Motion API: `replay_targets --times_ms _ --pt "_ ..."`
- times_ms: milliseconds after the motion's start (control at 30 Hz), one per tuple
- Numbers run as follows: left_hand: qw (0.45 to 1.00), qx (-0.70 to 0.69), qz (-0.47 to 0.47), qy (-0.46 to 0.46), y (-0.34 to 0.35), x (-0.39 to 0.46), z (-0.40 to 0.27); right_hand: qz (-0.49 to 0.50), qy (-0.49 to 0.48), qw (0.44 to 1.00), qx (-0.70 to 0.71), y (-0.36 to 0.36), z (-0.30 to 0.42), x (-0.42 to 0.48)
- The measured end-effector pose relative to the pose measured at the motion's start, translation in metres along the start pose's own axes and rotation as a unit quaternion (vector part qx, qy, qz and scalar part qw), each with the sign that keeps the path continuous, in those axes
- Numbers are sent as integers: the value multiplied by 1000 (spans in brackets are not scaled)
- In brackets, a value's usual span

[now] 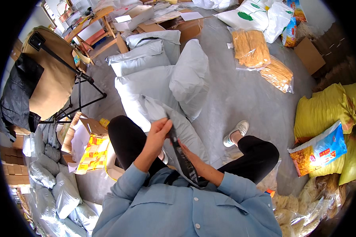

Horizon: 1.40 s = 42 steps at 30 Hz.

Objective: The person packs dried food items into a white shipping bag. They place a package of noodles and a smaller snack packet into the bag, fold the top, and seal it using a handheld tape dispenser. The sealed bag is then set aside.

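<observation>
Between my knees stands a filled grey plastic mailing bag (182, 130), its dark inner side showing along the turned edge. My left hand (159, 130) pinches that edge near its far end between thumb and fingers. Lower and to the right, my right hand (192, 157) lies against the outer side of the same bag, its fingers partly hidden behind the dark edge; whether it grips cannot be told. Beyond the bag, more stuffed grey mailing bags (148, 80) lie on the floor, one of them (192, 77) leaning across the others.
An open cardboard box (92, 127) with yellow-red packaging stands left, below a folding chair (52, 71) with a black jacket. Grey parcels (65, 192) are piled lower left. Clear bags of tan dried goods (250, 46) lie upper right; yellow sacks (323, 109) and a blue printed bag (323, 151) sit right.
</observation>
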State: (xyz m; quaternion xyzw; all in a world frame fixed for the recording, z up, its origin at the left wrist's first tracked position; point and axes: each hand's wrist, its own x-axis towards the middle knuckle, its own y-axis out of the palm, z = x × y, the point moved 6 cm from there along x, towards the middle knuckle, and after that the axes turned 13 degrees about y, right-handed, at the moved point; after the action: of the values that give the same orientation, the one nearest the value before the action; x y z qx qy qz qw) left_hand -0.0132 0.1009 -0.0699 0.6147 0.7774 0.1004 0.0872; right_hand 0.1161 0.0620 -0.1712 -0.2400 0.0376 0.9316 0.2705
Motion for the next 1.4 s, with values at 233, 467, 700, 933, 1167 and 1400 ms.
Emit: replay_targets --times_ms 233,467,700,933,1167,1400 --pt "972 202 28 114 47 25 58 -54 -52 985 154 28 -35 -14" --pt "923 342 -30 175 51 31 80 -133 -52 967 211 -21 -41 -22" --pt "956 266 -38 120 43 37 72 -165 -62 970 170 -21 -66 -70" --pt "868 460 -2 186 65 35 91 -130 -118 984 35 -8 -68 -86" --pt "824 532 16 192 56 31 111 -4 1 991 132 -76 -28 -63" --pt "823 538 88 158 55 33 130 -296 -200 923 -142 -134 109 -4"
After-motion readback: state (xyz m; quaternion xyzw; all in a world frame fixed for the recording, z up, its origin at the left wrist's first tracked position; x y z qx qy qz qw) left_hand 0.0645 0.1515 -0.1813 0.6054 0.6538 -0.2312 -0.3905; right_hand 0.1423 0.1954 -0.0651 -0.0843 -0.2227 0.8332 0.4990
